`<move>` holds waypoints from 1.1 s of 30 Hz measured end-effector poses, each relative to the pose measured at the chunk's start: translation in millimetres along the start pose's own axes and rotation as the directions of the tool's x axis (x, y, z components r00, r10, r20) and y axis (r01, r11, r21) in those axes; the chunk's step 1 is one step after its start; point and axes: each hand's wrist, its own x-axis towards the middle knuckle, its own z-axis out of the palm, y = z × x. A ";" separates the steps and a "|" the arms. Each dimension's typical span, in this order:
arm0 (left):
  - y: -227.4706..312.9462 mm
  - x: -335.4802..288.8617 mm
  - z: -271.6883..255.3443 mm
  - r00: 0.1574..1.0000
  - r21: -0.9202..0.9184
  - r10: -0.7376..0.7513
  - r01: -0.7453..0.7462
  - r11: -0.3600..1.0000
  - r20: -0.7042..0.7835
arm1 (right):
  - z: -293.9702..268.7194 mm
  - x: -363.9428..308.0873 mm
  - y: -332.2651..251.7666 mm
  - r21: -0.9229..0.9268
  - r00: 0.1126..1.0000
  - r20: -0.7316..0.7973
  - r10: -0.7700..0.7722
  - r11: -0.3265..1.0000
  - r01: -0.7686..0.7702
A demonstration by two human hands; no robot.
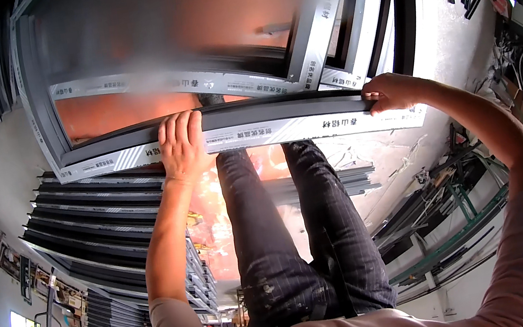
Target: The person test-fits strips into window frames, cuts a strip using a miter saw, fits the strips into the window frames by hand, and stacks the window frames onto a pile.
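Grey frame (294,112): large and rectangular, faced with pale printed film (250,138), its near rail crossing in front of the person's legs (258,226).
Left hand (183,142): clamped on the frame's near rail, left of its middle, fingers curled over the top.
Right hand (392,93): clamped on the same rail, close to the frame's right end.
Dark profiles (96,220): stacked on the person's side of the frame, toward its left.
Grey bars (356,179): on the floor (404,158), also on the frame's near side.
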 end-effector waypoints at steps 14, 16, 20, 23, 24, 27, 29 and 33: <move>-4.1 0.4 -2.2 0.985 -0.007 0.023 -0.024 1.000 -0.174 | -21.9 75.0 -144.0 -0.056 0.746 -0.587 -0.314 0.935 0.350; -5.1 -7.0 3.8 0.991 -0.002 -0.002 0.002 1.000 -0.134 | -26.8 138.2 -218.2 -0.091 0.694 -0.564 -0.447 0.869 0.487; -6.9 -13.2 21.9 0.987 -0.087 0.020 -0.034 0.996 -0.159 | -28.4 256.9 -352.5 -0.219 0.632 -0.476 -0.612 0.778 0.588; 6.9 -7.8 20.6 0.936 -0.744 -0.343 0.171 0.646 -0.082 | -32.4 319.5 -402.9 0.019 0.756 -0.426 -0.496 0.831 0.556; 4.0 -11.9 14.0 0.910 -0.909 -0.397 0.260 0.325 0.119 | -30.2 322.6 -428.6 0.019 0.753 -0.408 -0.516 0.820 0.572; 2.1 -17.5 10.1 0.823 -0.888 -0.357 0.346 -0.302 0.442 | -46.6 302.9 -481.3 -0.024 0.868 -0.205 -0.453 0.889 0.458; 6.8 -16.3 26.6 0.884 -0.965 -0.432 0.244 0.094 0.181 | -49.9 319.2 -481.3 0.058 0.866 -0.167 -0.471 0.872 0.485; 8.2 -26.6 51.7 0.960 -0.220 -0.052 -0.010 0.975 -0.275 | -39.0 359.9 -459.3 0.260 0.841 -0.178 -0.512 0.799 0.542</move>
